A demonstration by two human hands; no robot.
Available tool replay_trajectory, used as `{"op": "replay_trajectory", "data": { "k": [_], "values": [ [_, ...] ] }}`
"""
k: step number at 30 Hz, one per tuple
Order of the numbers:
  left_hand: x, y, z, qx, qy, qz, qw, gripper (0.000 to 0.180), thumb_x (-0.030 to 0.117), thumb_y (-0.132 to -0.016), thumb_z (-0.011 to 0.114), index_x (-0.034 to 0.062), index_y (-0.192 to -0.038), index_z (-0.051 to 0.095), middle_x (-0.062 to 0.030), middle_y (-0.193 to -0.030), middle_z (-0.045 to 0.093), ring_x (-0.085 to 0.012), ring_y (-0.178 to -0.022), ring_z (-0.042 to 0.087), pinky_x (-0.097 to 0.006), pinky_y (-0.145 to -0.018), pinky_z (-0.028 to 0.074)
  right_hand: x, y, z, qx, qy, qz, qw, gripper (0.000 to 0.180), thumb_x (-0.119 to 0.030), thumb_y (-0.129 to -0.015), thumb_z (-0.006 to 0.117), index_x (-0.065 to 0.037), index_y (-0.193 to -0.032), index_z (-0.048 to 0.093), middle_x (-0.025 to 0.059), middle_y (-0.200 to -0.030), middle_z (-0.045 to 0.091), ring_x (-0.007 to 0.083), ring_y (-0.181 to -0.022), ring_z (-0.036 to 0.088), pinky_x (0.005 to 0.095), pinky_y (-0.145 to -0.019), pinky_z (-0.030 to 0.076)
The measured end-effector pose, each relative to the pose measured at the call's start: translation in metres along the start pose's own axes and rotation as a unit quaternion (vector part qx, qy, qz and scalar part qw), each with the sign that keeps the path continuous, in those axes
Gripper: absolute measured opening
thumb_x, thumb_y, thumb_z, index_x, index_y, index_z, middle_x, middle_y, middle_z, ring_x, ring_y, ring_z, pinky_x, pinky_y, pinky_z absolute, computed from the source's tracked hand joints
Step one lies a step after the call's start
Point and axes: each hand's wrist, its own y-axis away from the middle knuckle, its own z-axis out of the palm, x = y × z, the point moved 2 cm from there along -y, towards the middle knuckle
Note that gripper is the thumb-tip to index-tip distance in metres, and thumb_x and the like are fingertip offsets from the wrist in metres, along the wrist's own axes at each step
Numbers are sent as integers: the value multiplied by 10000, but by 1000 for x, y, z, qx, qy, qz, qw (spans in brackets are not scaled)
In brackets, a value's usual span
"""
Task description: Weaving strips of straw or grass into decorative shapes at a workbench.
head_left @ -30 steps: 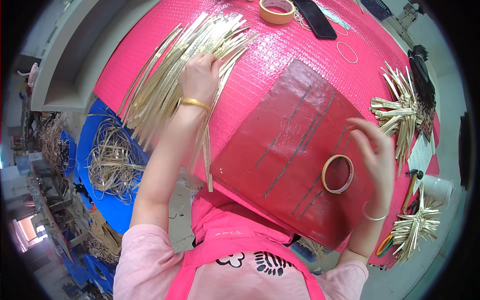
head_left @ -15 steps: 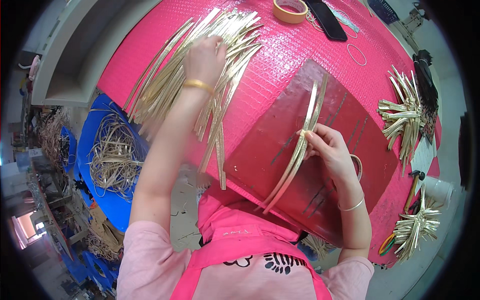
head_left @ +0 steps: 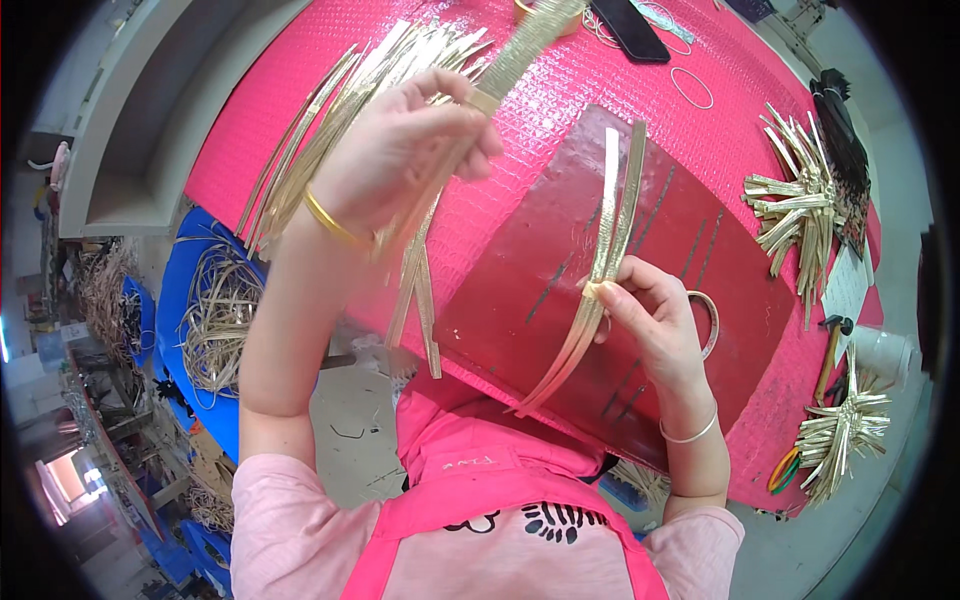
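Observation:
Between the thumb and fingers of my right hand [head_left: 645, 310] a few gold strips [head_left: 622, 200] are pinched at their middle. They stand over a dark red board [head_left: 540, 290] that lies on the pink table cover. My left hand [head_left: 425, 130] is raised above the pile of loose gold strips [head_left: 340, 95] at the far left. It grips another gold strip [head_left: 525, 60], blurred by motion, which slants up to the right and hangs down below the fingers. A roll of tape [head_left: 707, 325] rests on the board beside my right hand, partly hidden.
Tied gold strip bundles [head_left: 800, 205] lie at the right edge, with a hammer [head_left: 830, 360] and black strips [head_left: 845, 150] near them. A phone [head_left: 630, 30] and a rubber band [head_left: 692, 88] are at the back. On the left, a blue container [head_left: 195, 260] holds tangled gold strips.
My left hand has lifted off the pile with a gold strip and moved slightly right. My right hand keeps its pinch; its strips have shifted a little left and are more upright.

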Motion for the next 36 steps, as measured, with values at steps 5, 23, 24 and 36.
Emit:
{"op": "replay_trajectory", "data": {
  "k": [5, 23, 24, 36],
  "values": [
    [-15, 5, 35, -27, 209, -69, 975, 253, 161, -838, 459, -25, -1007, 479, -39, -693, 509, -89, -601, 459, -195, -562, 388, -5, 2, 5, 6, -36, -34, 999, 185, -150, -838, 498, 26, -850, 553, 36, -680, 559, 67, -561, 501, 186, -506, 407],
    [-3, 47, 63, -8, -34, -72, 997, 210, 77, -766, 548, -45, -925, 484, -98, -749, 573, -139, -576, 581, -212, -495, 483, -13, 5, 19, -37, 36, -130, 990, 183, -30, -836, 431, 24, -1011, 420, 140, -945, 555, 196, -844, 573, 292, -728, 468],
    [-7, 48, 62, -4, 8, -107, 994, 222, 79, -762, 550, -43, -932, 476, -112, -757, 576, -152, -587, 588, -224, -511, 497, -10, 6, 20, -29, 64, -114, 991, 195, -18, -813, 447, 16, -1005, 449, 135, -888, 573, 190, -809, 581, 293, -713, 457],
    [-39, 63, 69, 53, -38, -4, 998, 162, 55, -739, 584, -29, -877, 587, -88, -825, 605, -133, -756, 568, -241, -693, 450, -4, -3, 22, 137, -47, -181, 973, 126, 11, -766, 553, 32, -890, 542, 60, -821, 594, 101, -768, 564, 212, -687, 448]
  ]
}}
